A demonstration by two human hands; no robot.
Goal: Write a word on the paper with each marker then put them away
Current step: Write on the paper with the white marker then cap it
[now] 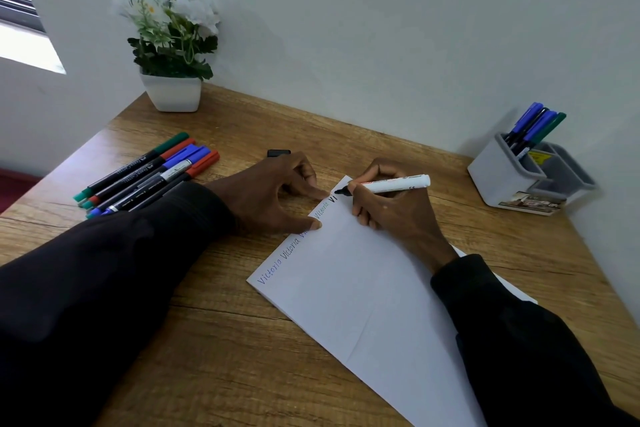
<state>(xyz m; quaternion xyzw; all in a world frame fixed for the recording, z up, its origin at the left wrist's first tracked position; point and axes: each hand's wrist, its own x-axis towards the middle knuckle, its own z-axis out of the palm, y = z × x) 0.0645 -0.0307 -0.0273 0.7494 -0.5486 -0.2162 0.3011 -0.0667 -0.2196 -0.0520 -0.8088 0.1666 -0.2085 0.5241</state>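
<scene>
The third written word on the paper (374,295) is partly covered by the left hand (273,194), and the paper's near corner runs out of frame at the bottom edge; the right sleeve (519,340) hides part of its right border. A small black object (278,152), possibly a cap, shows only its top edge beyond the left knuckles and cannot be identified with certainty. The right hand (391,208) has its fingers clamped on a white-barrelled black marker (391,184), tip down on the paper's far corner, just beside the freshly inked letters "Vi" (333,198). The left hand lies flat, fingers together, with fingertips pressing the paper's left edge close to the marker tip. "Victoria" appears in blue and darker ink along that edge. Well to the left of the left hand, a row of loose markers (145,173) lies on the bench (242,340). Well to the right of the right hand stands a grey holder (502,177) with several markers upright in its rear compartment. A potted white flower (171,45) stands at the far left.
</scene>
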